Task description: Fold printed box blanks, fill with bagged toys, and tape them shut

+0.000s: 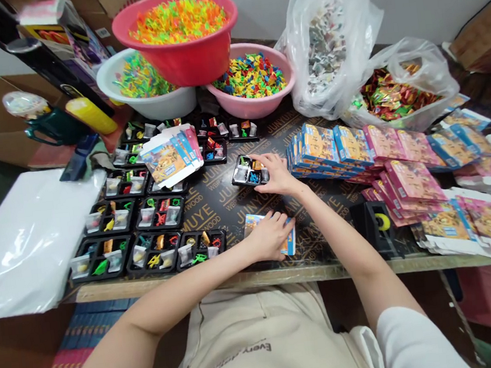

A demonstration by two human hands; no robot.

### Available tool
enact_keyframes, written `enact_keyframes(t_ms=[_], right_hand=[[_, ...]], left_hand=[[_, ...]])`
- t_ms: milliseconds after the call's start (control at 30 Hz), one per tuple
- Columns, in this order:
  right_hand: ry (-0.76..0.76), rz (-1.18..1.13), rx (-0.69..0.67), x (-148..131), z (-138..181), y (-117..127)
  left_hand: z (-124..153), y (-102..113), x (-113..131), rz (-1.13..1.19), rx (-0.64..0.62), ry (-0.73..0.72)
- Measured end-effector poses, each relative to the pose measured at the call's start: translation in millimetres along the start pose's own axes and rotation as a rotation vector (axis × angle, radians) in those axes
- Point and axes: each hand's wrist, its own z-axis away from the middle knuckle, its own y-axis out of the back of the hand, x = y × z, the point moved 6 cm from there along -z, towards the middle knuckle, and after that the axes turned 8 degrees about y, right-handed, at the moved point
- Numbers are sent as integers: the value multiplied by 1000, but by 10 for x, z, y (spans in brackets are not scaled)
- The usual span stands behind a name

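Note:
My right hand has its thumb and fingers about the right end of a small black compartment tray holding colourful toy pieces and small clear packets. Closer to me, my left hand lies over a flat blue printed box, fingers bent across its top; the thumb is hidden. More filled black trays stand in rows to the left. On some of the back ones rests a fanned pile of flat printed boxes.
Stacked blue boxes and pink boxes line the right. Behind stand a red basin, a pink basin, a pale basin and plastic bags. A black tape dispenser sits near the front edge. White plastic sheets lie left.

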Motion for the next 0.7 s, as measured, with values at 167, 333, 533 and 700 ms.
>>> enact_keyframes(t_ms=[167, 333, 533, 700], right_hand=[[-31, -5, 51, -354, 785, 555], [-158, 38, 54, -434, 1562, 933], [-288, 82, 75, -356, 2121, 986], [-296, 59, 90, -429, 2238, 815]], left_hand=[[196, 86, 30, -64, -63, 37], [316, 252, -64, -94, -11, 59], [339, 455, -247, 213, 173, 92], [326, 329, -252, 560, 365, 96]])
